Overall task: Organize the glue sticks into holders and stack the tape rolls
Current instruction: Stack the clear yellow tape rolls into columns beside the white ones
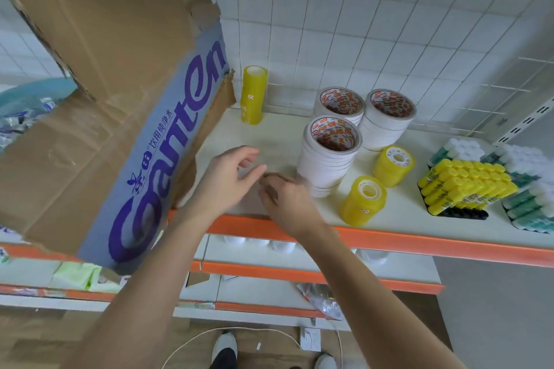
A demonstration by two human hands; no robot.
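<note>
Your left hand (232, 172) hovers over the front of the shelf (419, 219) with its fingers loosely spread and nothing in it; your right hand (287, 198) is just beside it, fingertips almost meeting the left thumb, blurred, and you cannot tell from here whether it pinches anything. Taking the nearest white tape stack (328, 156) as your landmark: it stands upright just right of your right hand, flat white rolls piled high with a red-printed core showing on top. Behind it stand two more white tape stacks (386, 117), shorter, close together. To its right and in front, two yellow tape stacks (364, 199) lean tilted, translucent yellow with white cores. Far behind and to its left, a taller yellow column (254, 96) stands upright near the tiled wall. Well to its right, yellow glue sticks (463, 186) lie packed in a black holder (461, 213), with green-and-white glue sticks (527, 204) beyond them. To its left, a torn cardboard box (105, 99) leans over the shelf.
</note>
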